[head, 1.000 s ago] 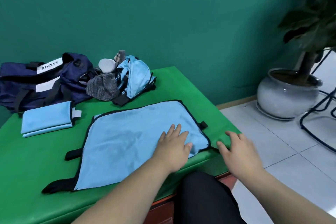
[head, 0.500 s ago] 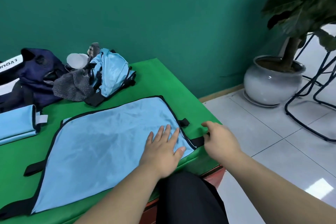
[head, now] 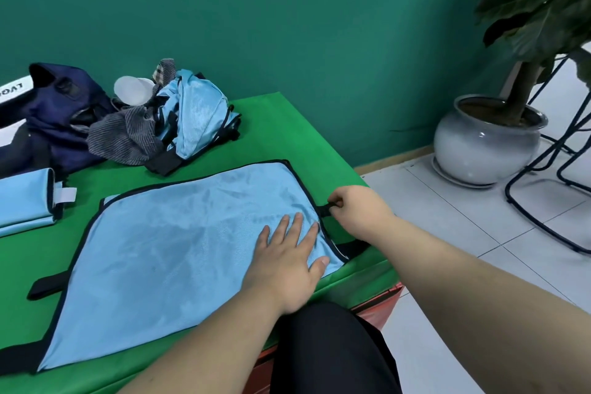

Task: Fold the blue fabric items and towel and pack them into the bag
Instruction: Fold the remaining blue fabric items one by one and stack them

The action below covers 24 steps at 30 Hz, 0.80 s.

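Both hands at the near right corner, one flat, one pinching.
Left hand (head: 287, 262): palm down, fingers straight and slightly spread, pressing flat on the blue cloth (head: 176, 249), forearm bare, reaching in from below. Right hand (head: 358, 211): fingers curled, thumb and forefinger pinching the black tab (head: 325, 208) at the cloth's edge, just beside the left fingertips; forearm bare, entering from the lower right.

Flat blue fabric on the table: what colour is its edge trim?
Black, or very dark navy; the trim shows best in the head view.
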Each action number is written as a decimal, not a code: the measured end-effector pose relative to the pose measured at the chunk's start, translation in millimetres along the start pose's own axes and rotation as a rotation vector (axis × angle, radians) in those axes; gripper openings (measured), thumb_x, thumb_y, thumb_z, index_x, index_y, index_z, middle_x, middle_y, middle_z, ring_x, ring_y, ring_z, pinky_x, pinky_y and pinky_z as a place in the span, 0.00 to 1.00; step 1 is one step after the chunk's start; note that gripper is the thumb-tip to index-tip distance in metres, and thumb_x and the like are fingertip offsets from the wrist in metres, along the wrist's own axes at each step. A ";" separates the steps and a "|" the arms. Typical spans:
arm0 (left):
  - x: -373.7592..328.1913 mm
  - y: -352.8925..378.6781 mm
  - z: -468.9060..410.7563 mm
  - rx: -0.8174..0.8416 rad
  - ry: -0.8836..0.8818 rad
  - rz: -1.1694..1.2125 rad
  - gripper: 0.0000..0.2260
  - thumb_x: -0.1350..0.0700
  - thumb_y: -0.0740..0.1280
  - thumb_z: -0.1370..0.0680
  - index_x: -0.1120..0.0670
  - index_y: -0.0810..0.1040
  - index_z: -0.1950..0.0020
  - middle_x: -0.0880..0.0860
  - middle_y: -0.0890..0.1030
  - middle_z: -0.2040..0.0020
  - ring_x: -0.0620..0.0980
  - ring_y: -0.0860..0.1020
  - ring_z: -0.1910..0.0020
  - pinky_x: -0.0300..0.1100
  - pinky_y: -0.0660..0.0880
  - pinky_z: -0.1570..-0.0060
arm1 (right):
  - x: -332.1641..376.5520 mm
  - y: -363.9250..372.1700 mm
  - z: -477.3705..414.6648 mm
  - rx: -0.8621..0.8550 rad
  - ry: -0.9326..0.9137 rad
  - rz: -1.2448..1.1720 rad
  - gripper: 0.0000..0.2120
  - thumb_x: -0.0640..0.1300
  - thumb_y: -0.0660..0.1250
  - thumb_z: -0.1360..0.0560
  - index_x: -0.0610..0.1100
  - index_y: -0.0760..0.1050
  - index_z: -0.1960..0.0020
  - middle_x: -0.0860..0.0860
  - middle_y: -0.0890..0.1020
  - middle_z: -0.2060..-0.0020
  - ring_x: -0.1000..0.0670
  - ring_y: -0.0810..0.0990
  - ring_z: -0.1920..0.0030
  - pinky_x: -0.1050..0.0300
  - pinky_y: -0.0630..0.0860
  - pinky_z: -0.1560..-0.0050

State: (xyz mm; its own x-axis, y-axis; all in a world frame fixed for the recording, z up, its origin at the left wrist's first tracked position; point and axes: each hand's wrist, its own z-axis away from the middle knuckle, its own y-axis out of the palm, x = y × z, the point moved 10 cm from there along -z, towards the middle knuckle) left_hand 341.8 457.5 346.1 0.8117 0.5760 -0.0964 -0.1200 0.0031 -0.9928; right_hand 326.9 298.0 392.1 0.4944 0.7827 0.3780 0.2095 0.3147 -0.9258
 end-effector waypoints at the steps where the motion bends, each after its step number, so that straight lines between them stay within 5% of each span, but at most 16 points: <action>1: 0.1 0.2 -0.3 0.000 -0.001 -0.001 0.29 0.36 0.43 0.18 0.42 0.40 0.19 0.47 0.37 0.19 0.49 0.35 0.21 0.55 0.37 0.23 | -3.9 -3.4 -3.1 -0.015 0.013 0.013 0.15 0.44 0.64 0.23 0.48 0.81 0.38 0.47 0.84 0.45 0.43 0.80 0.43 0.53 0.78 0.44; 7: -0.8 3.3 -1.4 0.012 0.010 -0.017 0.29 0.37 0.42 0.18 0.43 0.39 0.20 0.47 0.36 0.19 0.49 0.35 0.21 0.55 0.37 0.23 | -22.8 -21.2 -15.0 -0.125 0.071 -0.028 0.11 0.42 0.65 0.24 0.47 0.83 0.45 0.46 0.85 0.48 0.42 0.81 0.44 0.51 0.79 0.45; 13: -1.3 4.0 -0.4 0.039 0.006 -0.012 0.29 0.37 0.42 0.18 0.42 0.38 0.20 0.47 0.35 0.20 0.49 0.34 0.22 0.56 0.36 0.24 | -20.7 -7.7 -17.7 -0.008 0.040 -0.060 0.17 0.45 0.67 0.23 0.48 0.77 0.34 0.50 0.83 0.47 0.47 0.80 0.45 0.56 0.75 0.47; 16: -1.5 5.7 -2.3 0.080 0.001 -0.033 0.29 0.37 0.42 0.18 0.43 0.37 0.20 0.48 0.34 0.20 0.50 0.33 0.22 0.57 0.36 0.24 | -12.8 -16.8 -7.9 0.011 -0.024 -0.023 0.26 0.48 0.68 0.23 0.49 0.68 0.27 0.49 0.78 0.39 0.46 0.78 0.40 0.53 0.75 0.41; 24: -3.5 4.5 -2.9 0.190 0.036 -0.008 0.28 0.40 0.41 0.16 0.46 0.34 0.20 0.50 0.32 0.21 0.50 0.31 0.22 0.57 0.36 0.24 | 18.1 -29.9 79.6 -0.277 -0.149 -0.235 0.20 0.36 0.63 0.24 0.47 0.76 0.33 0.53 0.79 0.43 0.51 0.73 0.39 0.58 0.68 0.36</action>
State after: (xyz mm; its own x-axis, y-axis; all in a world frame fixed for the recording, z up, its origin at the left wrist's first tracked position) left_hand 340.0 453.1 341.7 0.8326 0.5458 -0.0943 -0.2166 0.1640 -0.9624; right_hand 262.5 345.5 425.9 0.2821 0.7825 0.5551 0.5323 0.3537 -0.7691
